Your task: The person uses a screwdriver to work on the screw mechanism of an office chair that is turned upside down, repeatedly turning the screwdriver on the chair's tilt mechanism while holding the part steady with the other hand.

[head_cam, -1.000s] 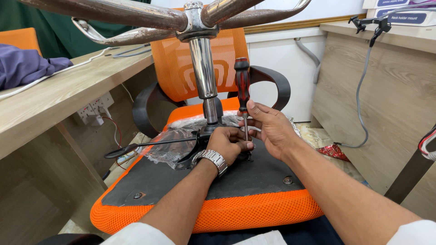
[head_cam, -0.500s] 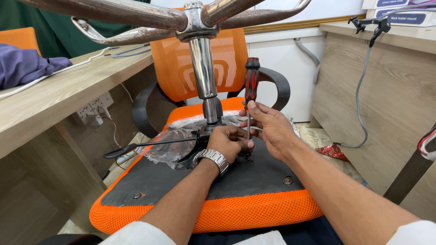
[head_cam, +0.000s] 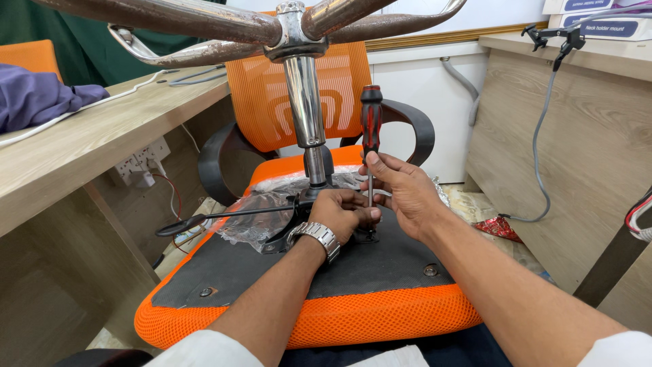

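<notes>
Both hands are gripping at frame centre: right hand (head_cam: 407, 194) pinching the upright screwdriver (head_cam: 371, 129), left hand (head_cam: 343, 214) clenching its tip against the overturned chair's underside (head_cam: 272, 268).

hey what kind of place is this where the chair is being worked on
Probably an office. Wooden desks stand on both sides, a wall socket strip sits under one, and an orange mesh office chair lies upturned between them.

Glossy chrome column (head_cam: 303, 102), orange mesh seat (head_cam: 367, 319)

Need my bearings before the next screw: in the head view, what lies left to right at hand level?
Desk → black lever → left hand → screwdriver → right hand → grey cable → wooden cabinet.
</notes>
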